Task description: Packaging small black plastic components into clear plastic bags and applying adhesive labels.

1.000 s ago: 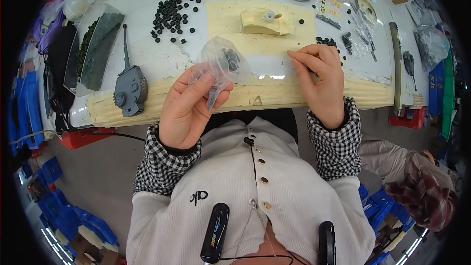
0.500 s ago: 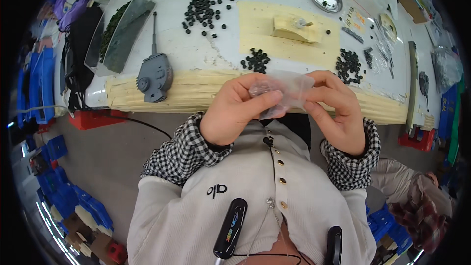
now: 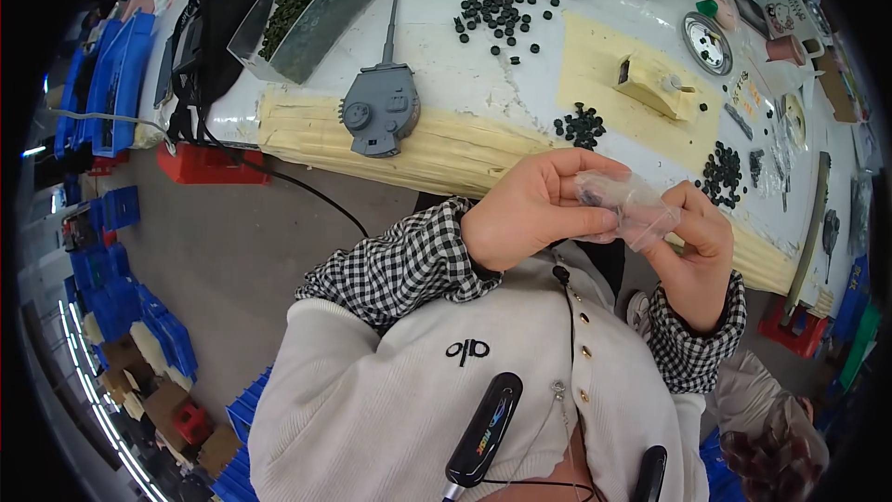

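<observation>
Turret [image 3: 383,110] at left, black parts [image 3: 581,127] beyond hands [image 3: 528,212] holding bag [image 3: 639,212]

model workshop imo, piles of tiny black parts [image 3: 502,5] on the worktop [image 3: 446,84] beyond the fingers [image 3: 587,221], grey toy turret [image 3: 383,110] left of them, blurry blue crates [image 3: 167,327] (i think) farther left

Lit brightly over the bench [image 3: 444,84], glinting near its front left corner; bowed and darkened toward the fisheye rim; streaked white by strip lights [image 3: 88,392], lower left.
</observation>
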Demonstrator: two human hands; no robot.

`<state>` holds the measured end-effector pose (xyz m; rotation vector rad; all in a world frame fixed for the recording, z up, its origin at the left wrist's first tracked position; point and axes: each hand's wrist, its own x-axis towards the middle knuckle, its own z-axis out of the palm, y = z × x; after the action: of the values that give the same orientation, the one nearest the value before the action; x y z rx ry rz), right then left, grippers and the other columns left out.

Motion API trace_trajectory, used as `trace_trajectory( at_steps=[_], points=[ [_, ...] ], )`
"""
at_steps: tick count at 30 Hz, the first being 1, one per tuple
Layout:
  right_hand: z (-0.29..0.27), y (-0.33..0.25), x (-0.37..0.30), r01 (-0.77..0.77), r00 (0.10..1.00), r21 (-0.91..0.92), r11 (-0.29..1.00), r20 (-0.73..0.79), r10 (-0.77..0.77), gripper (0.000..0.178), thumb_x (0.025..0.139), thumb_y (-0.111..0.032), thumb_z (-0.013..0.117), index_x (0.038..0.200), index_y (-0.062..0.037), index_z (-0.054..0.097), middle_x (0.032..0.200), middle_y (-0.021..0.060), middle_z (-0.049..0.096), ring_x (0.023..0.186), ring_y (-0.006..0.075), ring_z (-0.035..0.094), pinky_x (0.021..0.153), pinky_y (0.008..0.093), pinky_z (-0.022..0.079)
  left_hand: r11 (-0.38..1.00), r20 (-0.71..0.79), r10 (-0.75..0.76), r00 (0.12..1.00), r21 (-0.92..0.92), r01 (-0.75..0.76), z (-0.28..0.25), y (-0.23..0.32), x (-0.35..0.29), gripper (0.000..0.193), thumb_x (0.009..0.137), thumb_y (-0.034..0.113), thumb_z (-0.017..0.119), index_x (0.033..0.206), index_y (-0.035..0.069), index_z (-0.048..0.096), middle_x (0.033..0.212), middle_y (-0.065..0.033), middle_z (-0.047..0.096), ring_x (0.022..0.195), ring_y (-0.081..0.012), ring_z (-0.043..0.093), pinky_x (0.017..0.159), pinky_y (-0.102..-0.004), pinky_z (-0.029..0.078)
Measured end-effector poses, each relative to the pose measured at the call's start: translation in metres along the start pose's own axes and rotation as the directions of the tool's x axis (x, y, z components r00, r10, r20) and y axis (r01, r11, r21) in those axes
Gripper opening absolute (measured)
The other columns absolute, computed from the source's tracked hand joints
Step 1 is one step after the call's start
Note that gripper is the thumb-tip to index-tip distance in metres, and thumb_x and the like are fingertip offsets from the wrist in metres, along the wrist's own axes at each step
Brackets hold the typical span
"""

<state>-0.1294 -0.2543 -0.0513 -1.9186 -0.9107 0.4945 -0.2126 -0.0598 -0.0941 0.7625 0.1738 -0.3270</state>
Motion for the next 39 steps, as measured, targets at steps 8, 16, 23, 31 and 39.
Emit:
trace_trajectory(
  at_steps=[8, 16, 23, 31, 39],
  points=[
    [0.009, -0.01, 0.007, -0.011, 0.999, -0.062, 0.998, -0.046, 0.008, 0.025, 0.073, 0.002, 0.07, 0.097, -0.0049, 0.071, 0.071, 0.0022, 0.051, 0.064, 0.0113, 0.049, 0.058, 0.0228, 0.039, 0.999, 0.055, 0.032, 0.998, 0.035, -0.034, -0.007, -0.001, -0.002, 0.045, 0.088, -0.003, 0.058, 0.13, -0.001, 0.044, 0.112, -0.0113, 0.062, 0.098, -0.0133, 0.062, 0.087, -0.0267, 0.052],
    [0.012, -0.012, 0.008, 0.034, 0.994, -0.149, 0.988, -0.101, -0.049, 0.024, 0.071, 0.004, 0.07, 0.093, -0.0042, 0.071, 0.07, 0.0034, 0.051, 0.064, 0.0123, 0.05, 0.057, 0.0236, 0.04, 1.0, 0.038, 0.011, 0.999, -0.003, -0.01, -0.005, 0.003, -0.004, 0.041, 0.09, -0.001, 0.057, 0.129, -0.002, 0.045, 0.109, -0.011, 0.063, 0.093, -0.0127, 0.063, 0.085, -0.0259, 0.052],
    [0.011, -0.008, 0.003, 0.06, 0.985, -0.101, 0.993, -0.156, -0.075, 0.024, 0.07, 0.007, 0.07, 0.092, -0.0026, 0.071, 0.08, 0.0044, 0.05, 0.065, 0.0117, 0.051, 0.057, 0.0228, 0.04, 0.999, 0.018, -0.027, 0.999, -0.019, 0.027, -0.007, 0.002, -0.003, 0.036, 0.09, -0.001, 0.057, 0.123, -0.003, 0.046, 0.107, -0.0115, 0.064, 0.094, -0.0132, 0.063, 0.083, -0.0245, 0.052],
    [0.01, -0.002, -0.002, 0.147, 0.956, -0.298, 0.943, -0.201, -0.213, 0.025, 0.06, 0.004, 0.072, 0.083, -0.0034, 0.066, 0.094, 0.0088, 0.058, 0.088, 0.0262, 0.052, 0.076, 0.0346, 0.043, 0.995, 0.019, -0.085, 0.996, 0.051, 0.084, -0.001, 0.0, 0.0, 0.036, 0.091, 0.002, 0.056, 0.125, -0.003, 0.046, 0.11, -0.01, 0.062, 0.094, -0.0126, 0.062, 0.084, -0.0265, 0.051],
    [0.002, -0.002, -0.005, 0.181, 0.944, -0.407, 0.895, -0.185, -0.274, 0.023, 0.058, 0.002, 0.073, 0.079, -0.0041, 0.067, 0.097, 0.0088, 0.059, 0.094, 0.0292, 0.051, 0.081, 0.039, 0.043, 0.993, 0.058, -0.11, 0.992, 0.047, 0.107, 0.003, 0.001, 0.003, 0.033, 0.091, 0.001, 0.055, 0.122, -0.003, 0.046, 0.109, -0.0101, 0.062, 0.098, -0.0136, 0.062, 0.086, -0.0254, 0.051]
  ],
)
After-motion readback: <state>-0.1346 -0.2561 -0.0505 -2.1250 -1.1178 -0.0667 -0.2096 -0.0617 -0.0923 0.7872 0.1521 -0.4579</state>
